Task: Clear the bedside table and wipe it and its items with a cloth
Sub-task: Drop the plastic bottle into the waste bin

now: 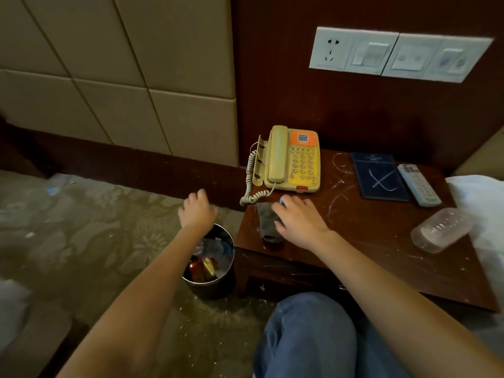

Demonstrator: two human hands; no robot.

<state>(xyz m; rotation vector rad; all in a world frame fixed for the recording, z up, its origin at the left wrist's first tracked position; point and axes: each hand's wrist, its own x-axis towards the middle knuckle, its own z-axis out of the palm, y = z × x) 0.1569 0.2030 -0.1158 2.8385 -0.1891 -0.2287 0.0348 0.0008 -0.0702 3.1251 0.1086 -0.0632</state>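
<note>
- Blue-jeaned knee (308, 336) sits lowest in my view, with both bare forearms reaching forward past it.
- I see my left hand (197, 211) hovering over the far rim of the bin (215, 285), fingers loosely curled and holding nothing visible.
- I have my right hand (300, 216) lying palm-down, fingers spread, pressing the grey cloth (266, 219) onto the worktop (368, 241) near its front left corner.
- Just behind the cloth stands the yellow telephone (293, 162), its coiled cord (251, 186) hanging over the left edge.
- Farther right lie a dark blue folder (379, 175), a remote (418, 184) just beside it, and a clear bottle (441, 230) on its side.
- White scribbles mark the wood between them.
</note>
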